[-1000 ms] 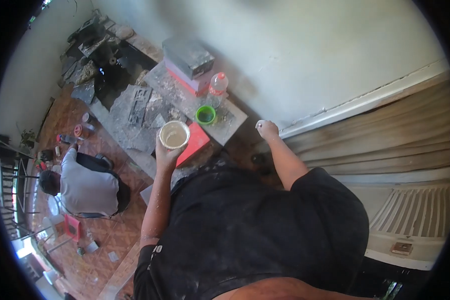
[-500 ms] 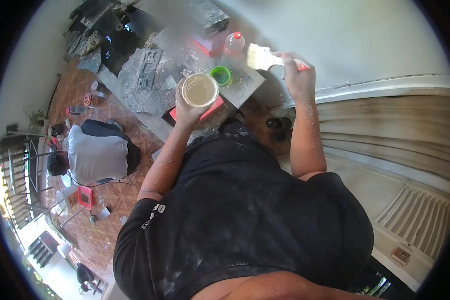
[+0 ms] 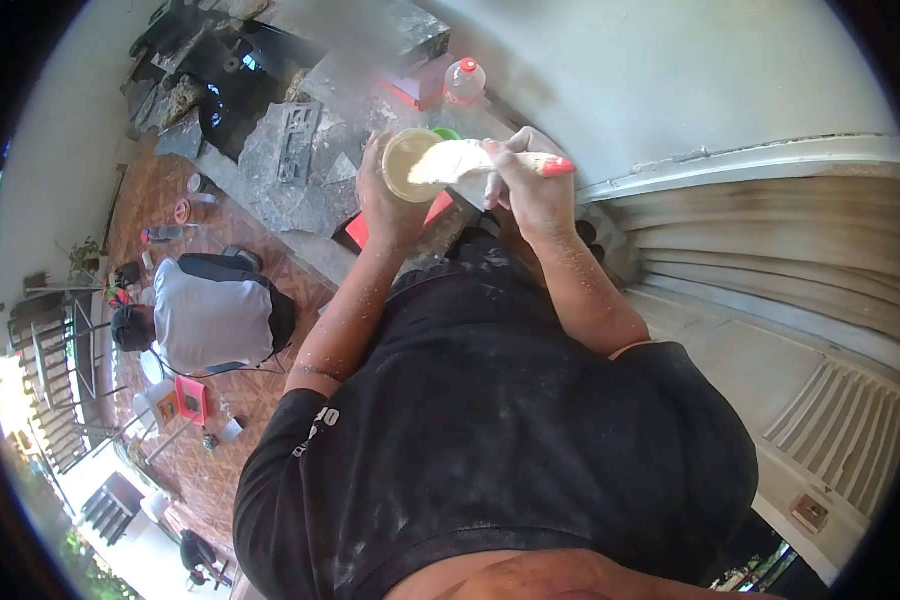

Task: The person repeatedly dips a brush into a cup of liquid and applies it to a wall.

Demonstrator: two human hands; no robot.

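My left hand (image 3: 387, 207) is wrapped round a round tub (image 3: 398, 190) of cream-coloured paint, its opening facing up toward me. In my right hand (image 3: 537, 195) is a wide paintbrush (image 3: 465, 158) with a white, paint-smeared body and a red handle end. The brush's bristles overlap the mouth of the tub in this view. Behind the tub, a green cup (image 3: 447, 134) is mostly hidden. A red box (image 3: 358, 230) lies on the dusty work surface below my left hand. White specks cover both forearms.
A clear bottle with a red cap (image 3: 464, 85) stands by the wall. Grey slabs (image 3: 265, 165) cover the work surface. On the tiled floor at left, a person in a white shirt (image 3: 215, 312) crouches near a red tray (image 3: 191, 400). A pleated curtain (image 3: 760, 235) hangs at right.
My right hand has brought the paintbrush left and down from beside the wall to the tub's mouth. My left hand has shifted slightly right with the tub.
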